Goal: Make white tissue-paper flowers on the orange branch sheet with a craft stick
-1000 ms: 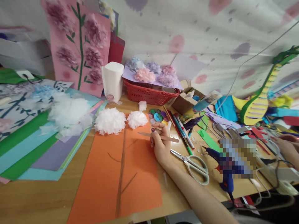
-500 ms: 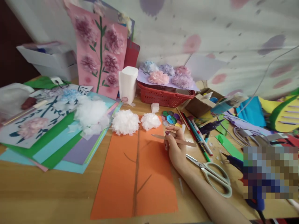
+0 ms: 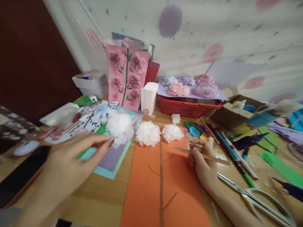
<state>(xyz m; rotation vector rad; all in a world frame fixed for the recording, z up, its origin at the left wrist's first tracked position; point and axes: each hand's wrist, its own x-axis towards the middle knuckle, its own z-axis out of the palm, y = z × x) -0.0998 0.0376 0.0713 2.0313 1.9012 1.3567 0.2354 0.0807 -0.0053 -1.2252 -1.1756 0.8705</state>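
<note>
My right hand grips a slim, pointed brown stick above the right side of an orange sheet. Brown stem and branch lines mark that sheet. Two fluffy white paper flowers sit along its far edge. My left hand, blurred, has its thumb and forefinger tips together at the near edge of a heap of white paper pieces. Whatever lies between those tips, if anything, is too small to make out. Scissors lie beside my right forearm.
Coloured paper lies under the heap. A phone is at the left. Behind stand a pink flower picture, a white container and a red basket. Pens and glue guns lie at the right.
My left hand has come into view from the lower left, reaching to the white heap. The view has swung left; my right hand keeps its hold on the stick over the orange sheet.
</note>
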